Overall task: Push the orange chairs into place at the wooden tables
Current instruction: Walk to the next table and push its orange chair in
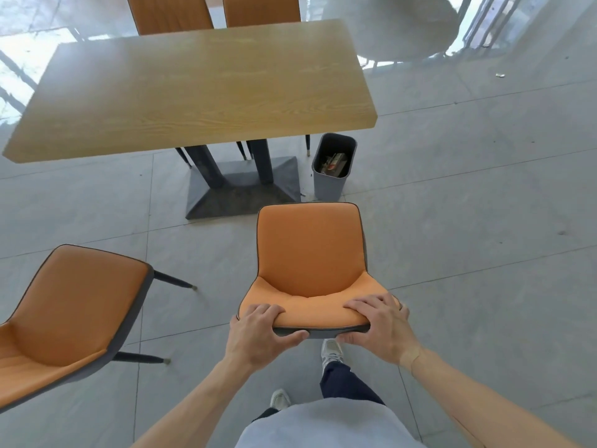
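An orange chair [310, 250] with grey edging stands on the floor just in front of me, its seat facing a wooden table [200, 88]. My left hand [261, 331] and my right hand [381, 324] both grip the top edge of its backrest. The chair stands clear of the table, near the table's right end. A second orange chair [71, 315] sits at the lower left, turned at an angle and away from the table. Two more orange chairs [169, 12] [261, 9] stand at the table's far side.
A grey waste bin [332, 185] with rubbish in it stands on the floor beside the table's dark pedestal base [242, 192], right in front of the held chair. Grey floor tiles stretch to the right. My feet are under the chair back.
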{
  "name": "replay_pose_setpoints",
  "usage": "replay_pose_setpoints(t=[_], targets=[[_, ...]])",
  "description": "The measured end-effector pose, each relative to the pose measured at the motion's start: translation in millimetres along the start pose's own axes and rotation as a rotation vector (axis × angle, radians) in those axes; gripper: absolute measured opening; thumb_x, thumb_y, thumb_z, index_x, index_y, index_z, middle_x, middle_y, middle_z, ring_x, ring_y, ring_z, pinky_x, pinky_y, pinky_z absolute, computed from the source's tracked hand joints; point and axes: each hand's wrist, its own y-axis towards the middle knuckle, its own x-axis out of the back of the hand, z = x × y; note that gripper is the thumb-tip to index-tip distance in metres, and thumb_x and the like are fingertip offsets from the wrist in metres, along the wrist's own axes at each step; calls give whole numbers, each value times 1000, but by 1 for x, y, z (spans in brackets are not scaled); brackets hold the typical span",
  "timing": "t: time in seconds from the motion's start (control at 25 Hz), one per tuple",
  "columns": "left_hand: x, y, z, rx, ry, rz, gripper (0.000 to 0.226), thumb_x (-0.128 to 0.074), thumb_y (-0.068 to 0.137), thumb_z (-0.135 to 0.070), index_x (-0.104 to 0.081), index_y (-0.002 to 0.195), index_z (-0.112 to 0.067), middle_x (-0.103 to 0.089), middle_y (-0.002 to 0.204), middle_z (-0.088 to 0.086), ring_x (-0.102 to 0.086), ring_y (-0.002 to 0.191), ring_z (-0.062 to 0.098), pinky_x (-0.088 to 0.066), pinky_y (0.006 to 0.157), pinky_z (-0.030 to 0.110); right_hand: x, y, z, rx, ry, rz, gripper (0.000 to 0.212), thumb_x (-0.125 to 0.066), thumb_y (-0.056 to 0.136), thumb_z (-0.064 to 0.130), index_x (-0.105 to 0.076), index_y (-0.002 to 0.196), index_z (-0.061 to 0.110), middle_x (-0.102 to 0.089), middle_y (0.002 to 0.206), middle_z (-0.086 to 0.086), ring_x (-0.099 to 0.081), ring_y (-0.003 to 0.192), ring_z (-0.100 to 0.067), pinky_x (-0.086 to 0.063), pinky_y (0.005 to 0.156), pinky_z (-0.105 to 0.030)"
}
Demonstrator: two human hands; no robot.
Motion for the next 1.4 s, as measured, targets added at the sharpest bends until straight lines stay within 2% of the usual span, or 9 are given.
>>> replay_pose_setpoints(t=[0.24,0.36,0.6,0.76,0.96,1.4], targets=[[15,36,-10,112,-28,-33,85,-29,60,-98,-57,111,-36,-59,109,-16,-50,111,11,-40,96,45,38,67,-5,117,-47,88,82,-39,61,93,-48,130,50,-48,137,23,-32,125,-15,-24,97,-47],[27,54,-4,151,-35,-37,85,-31,60,-98,-57,111,-35,-60,111,-15,-51,110,12,-40,96,45,46,96,3,151,-73,88,77,-45,64,89,-49,130,49,-49,136,20,-32,125,-16,-24,95,-47],[54,80,29,184,-54,-29,82,-38,62,-94,-57,115,-34,-59,117,-15,-50,113,13,-41,99,44,47,135,33,197,-57,69,81,-35,63,92,-49,129,48,-49,135,22,-31,122,-17,-26,95,-49],[75,101,57,164,-61,-43,79,-40,64,-91,-55,118,-34,-58,123,-13,-48,116,14,-38,103,45,50,162,61,190,-34,59,76,-39,67,89,-49,130,47,-49,135,21,-32,123,-16,-27,99,-52],[103,134,96,125,-16,-6,75,-38,67,-88,-51,120,-36,-53,129,-11,-43,122,17,-30,108,52,47,195,96,153,-23,36,80,-33,64,92,-47,129,48,-50,133,21,-33,122,-15,-27,100,-54],[126,186,139,29,27,0,80,-32,63,-94,-49,119,-39,-53,129,-12,-41,122,17,-28,102,48,52,236,129,59,-5,33,73,-44,65,90,-46,127,52,-47,135,22,-30,125,-15,-29,102,-55]])
